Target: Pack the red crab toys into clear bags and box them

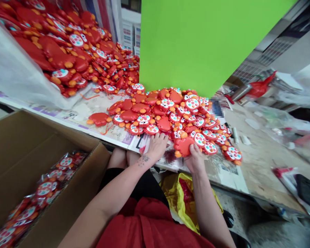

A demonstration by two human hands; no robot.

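My right hand grips a red crab-shaped plastic toy by its edge, the plain red back turned up and the orange claws at its rim. My left hand lies at the table's front edge with fingers stretched forward, over what look like clear plastic bags. Just beyond both hands spreads a pile of the same toys, some showing white fronts with coloured buttons and eyes, others face down. One toy lies apart on the left.
Behind the pile stands a bright green panel. A large heap of toys fills a white sack at the left. Below it, an open cardboard box holds bagged toys. A yellow bag hangs below the table.
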